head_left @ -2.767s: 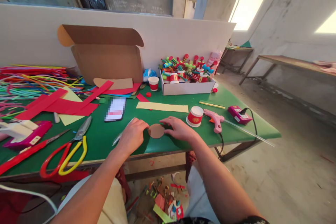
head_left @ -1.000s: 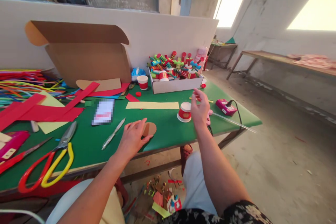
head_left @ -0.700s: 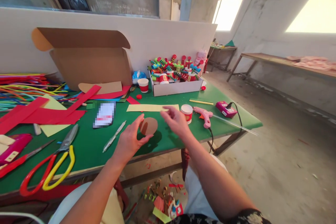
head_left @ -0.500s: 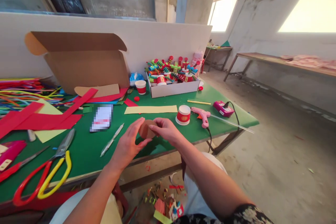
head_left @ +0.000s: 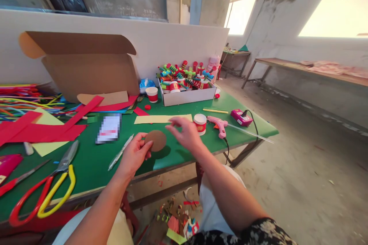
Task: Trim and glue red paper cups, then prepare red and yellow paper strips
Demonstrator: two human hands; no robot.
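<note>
My left hand point(head_left: 133, 155) pinches a brown cardboard disc point(head_left: 155, 140) by its left edge and holds it just above the green table point(head_left: 94, 160). My right hand point(head_left: 185, 134) hovers to the right of the disc with fingers loosely spread and nothing in them. A small red-and-white paper cup point(head_left: 200, 123) stands upside down just beyond the right hand. A pink glue gun point(head_left: 217, 125) lies to the right of the cup. A silver pen point(head_left: 120, 152) lies left of my left hand.
Large red-and-yellow scissors point(head_left: 43, 195) lie at the near left. A yellow paper strip point(head_left: 162, 118), red paper strips point(head_left: 46, 128), pipe cleaners point(head_left: 25, 97), an open cardboard box point(head_left: 86, 65) and a white box of finished toys point(head_left: 186, 84) fill the back. Scraps litter the floor.
My right hand has let go of the disc and drawn off to the right. My left hand now holds the disc alone, lifted off the table where it lay earlier.
</note>
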